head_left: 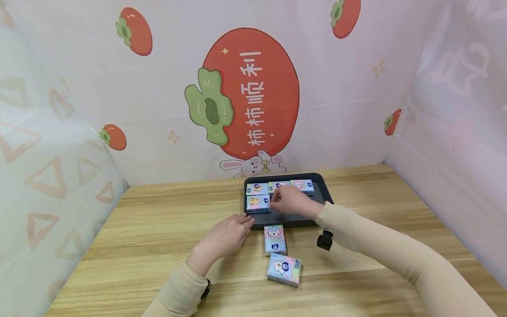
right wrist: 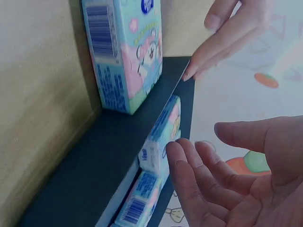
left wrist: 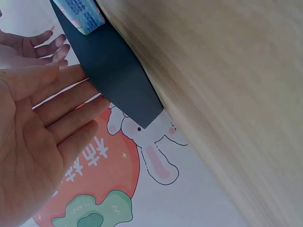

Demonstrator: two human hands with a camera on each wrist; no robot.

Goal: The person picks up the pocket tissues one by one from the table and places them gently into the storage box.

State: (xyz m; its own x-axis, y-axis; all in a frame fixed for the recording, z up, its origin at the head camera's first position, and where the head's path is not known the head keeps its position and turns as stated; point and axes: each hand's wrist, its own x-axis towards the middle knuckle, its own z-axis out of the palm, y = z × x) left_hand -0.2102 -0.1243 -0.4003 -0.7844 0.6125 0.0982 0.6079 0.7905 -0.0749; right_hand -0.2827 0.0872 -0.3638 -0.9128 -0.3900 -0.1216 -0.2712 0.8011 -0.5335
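My left hand (head_left: 227, 235) rests its straight fingers on the near left corner of a dark tray (head_left: 293, 219). Over the tray hovers my right hand (head_left: 292, 200), just right of a tissue pack (head_left: 258, 204) lying at the left of the tray. In the right wrist view that hand (right wrist: 232, 179) holds nothing; its thumb stands apart from its loosely bent fingers. Along the tray's far side lie more cartoon-printed packs, including a left pack (head_left: 257, 189) and a right pack (head_left: 303, 185). The middle one (head_left: 279, 184) is partly hidden behind the right hand.
On the wooden table (head_left: 178, 211) in front of the tray lie two more tissue packs, one close to the tray's near edge (head_left: 274, 240) and another nearer me (head_left: 284, 268). A printed backdrop (head_left: 166, 88) with persimmon drawings rises behind the table.
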